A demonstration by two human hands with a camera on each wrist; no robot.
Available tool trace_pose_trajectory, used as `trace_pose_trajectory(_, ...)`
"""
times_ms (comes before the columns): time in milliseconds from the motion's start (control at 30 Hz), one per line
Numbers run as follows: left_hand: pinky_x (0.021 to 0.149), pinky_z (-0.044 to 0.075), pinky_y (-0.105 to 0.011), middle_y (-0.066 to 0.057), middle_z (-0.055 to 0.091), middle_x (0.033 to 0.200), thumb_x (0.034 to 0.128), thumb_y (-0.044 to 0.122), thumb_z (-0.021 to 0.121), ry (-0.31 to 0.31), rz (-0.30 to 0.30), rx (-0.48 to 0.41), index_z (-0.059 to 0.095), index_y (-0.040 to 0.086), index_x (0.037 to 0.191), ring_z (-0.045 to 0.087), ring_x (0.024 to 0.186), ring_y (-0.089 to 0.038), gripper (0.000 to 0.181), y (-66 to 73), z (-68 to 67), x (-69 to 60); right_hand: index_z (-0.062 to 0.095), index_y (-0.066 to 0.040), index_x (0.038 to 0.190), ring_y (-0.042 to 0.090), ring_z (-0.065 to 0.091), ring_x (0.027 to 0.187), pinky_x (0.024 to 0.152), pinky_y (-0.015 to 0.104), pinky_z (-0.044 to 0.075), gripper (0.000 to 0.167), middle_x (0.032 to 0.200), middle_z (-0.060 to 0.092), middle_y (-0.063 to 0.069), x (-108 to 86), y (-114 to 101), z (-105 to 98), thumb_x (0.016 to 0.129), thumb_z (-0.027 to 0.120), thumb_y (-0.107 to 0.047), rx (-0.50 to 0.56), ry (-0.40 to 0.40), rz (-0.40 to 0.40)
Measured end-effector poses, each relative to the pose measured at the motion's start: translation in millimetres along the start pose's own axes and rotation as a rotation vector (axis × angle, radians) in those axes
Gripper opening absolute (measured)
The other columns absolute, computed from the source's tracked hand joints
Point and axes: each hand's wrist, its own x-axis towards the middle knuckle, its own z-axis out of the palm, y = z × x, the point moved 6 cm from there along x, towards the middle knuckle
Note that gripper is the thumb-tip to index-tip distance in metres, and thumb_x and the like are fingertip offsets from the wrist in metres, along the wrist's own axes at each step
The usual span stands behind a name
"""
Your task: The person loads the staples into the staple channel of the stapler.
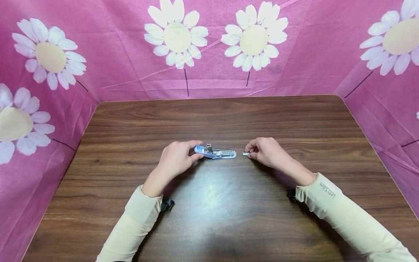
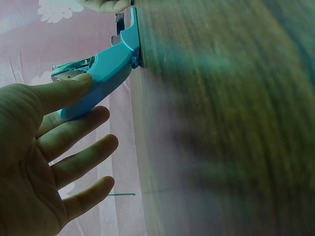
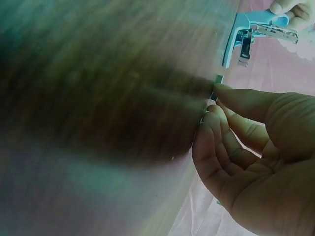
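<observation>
A blue stapler (image 1: pixel 208 153) lies opened out near the middle of the table, its metal parts exposed. My left hand (image 1: pixel 176 157) pinches its left end between thumb and fingers; in the left wrist view the blue body (image 2: pixel 106 69) slants up from the wood at that end. Just right of the stapler, a small strip of staples (image 1: pixel 245 154) is pinched by my right hand (image 1: pixel 269 153) close to the tabletop. A short gap separates strip and stapler. The right wrist view shows the strip (image 3: pixel 219 78) at the thumb tip, partly hidden by the fingers.
The brown wooden table (image 1: pixel 209 120) spreads around both hands. Pink cloth with white daisies (image 1: pixel 124 54) hangs behind it and along both sides. Dark straps (image 1: pixel 167 205) show at both wrists by the pale sleeves.
</observation>
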Motion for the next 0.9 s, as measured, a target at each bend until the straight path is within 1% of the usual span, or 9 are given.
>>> trace_pose_trajectory(133, 0.056, 0.046, -0.038, 0.002, 0.076, 0.088, 0.0884, 0.043, 0.077, -0.014, -0.009, 0.002, 0.072, 0.034, 0.126, 0.056, 0.065, -0.019, 0.039, 0.3, -0.2, 0.4, 0.077, -0.015, 0.09, 0.008, 0.065, 0.074, 0.078, 0.043, 0.051, 0.006, 0.077, 0.073, -0.007, 0.6, -3.4, 0.6, 0.084, 0.078, -0.013, -0.026, 0.001, -0.015)
trace_pose_trajectory(333, 0.059, 0.049, -0.04, 0.0, 0.078, 0.102, 0.0891, 0.043, 0.076, -0.027, -0.014, 0.004, 0.071, 0.035, 0.127, 0.061, 0.07, -0.02, 0.039, 0.1, 0.4, 1.3, 0.077, -0.013, 0.087, 0.012, 0.066, 0.076, 0.077, 0.044, 0.053, 0.003, 0.077, 0.072, -0.005, 1.1, -8.4, 0.8, 0.084, 0.078, -0.015, -0.055, 0.023, -0.056)
trace_pose_trajectory(467, 0.058, 0.048, -0.039, 0.0, 0.078, 0.101, 0.0892, 0.043, 0.076, -0.031, -0.015, 0.002, 0.071, 0.035, 0.127, 0.059, 0.069, -0.019, 0.04, -0.5, 1.2, 0.8, 0.076, -0.014, 0.083, 0.012, 0.066, 0.075, 0.075, 0.044, 0.053, 0.003, 0.076, 0.071, -0.004, 1.3, -10.1, 1.1, 0.085, 0.075, -0.015, -0.062, 0.037, -0.085)
trace_pose_trajectory(533, 0.058, 0.047, -0.038, 0.001, 0.078, 0.099, 0.0892, 0.044, 0.076, -0.032, -0.017, 0.0, 0.071, 0.035, 0.127, 0.058, 0.068, -0.019, 0.04, -1.0, 1.8, 0.5, 0.076, -0.015, 0.082, 0.012, 0.065, 0.074, 0.074, 0.043, 0.053, 0.004, 0.076, 0.07, -0.005, 1.2, -10.3, 0.9, 0.086, 0.075, -0.015, -0.062, 0.039, -0.088)
trace_pose_trajectory(700, 0.057, 0.047, -0.038, 0.001, 0.077, 0.098, 0.0891, 0.044, 0.076, -0.024, -0.007, -0.004, 0.071, 0.035, 0.127, 0.057, 0.067, -0.018, 0.039, -1.0, 2.1, 0.8, 0.076, -0.015, 0.085, 0.009, 0.063, 0.071, 0.073, 0.04, 0.052, 0.003, 0.075, 0.071, -0.007, 0.1, -8.1, -3.3, 0.087, 0.074, -0.016, -0.053, 0.056, -0.066)
trace_pose_trajectory(900, 0.056, 0.046, -0.037, 0.001, 0.077, 0.094, 0.0882, 0.043, 0.077, -0.002, 0.0, -0.009, 0.072, 0.034, 0.125, 0.054, 0.065, -0.018, 0.038, -1.3, 0.5, 0.7, 0.074, -0.015, 0.088, 0.013, 0.071, 0.077, 0.076, 0.041, 0.054, 0.004, 0.081, 0.076, -0.004, 1.2, -5.6, -9.3, 0.089, 0.073, -0.019, -0.009, 0.084, -0.052)
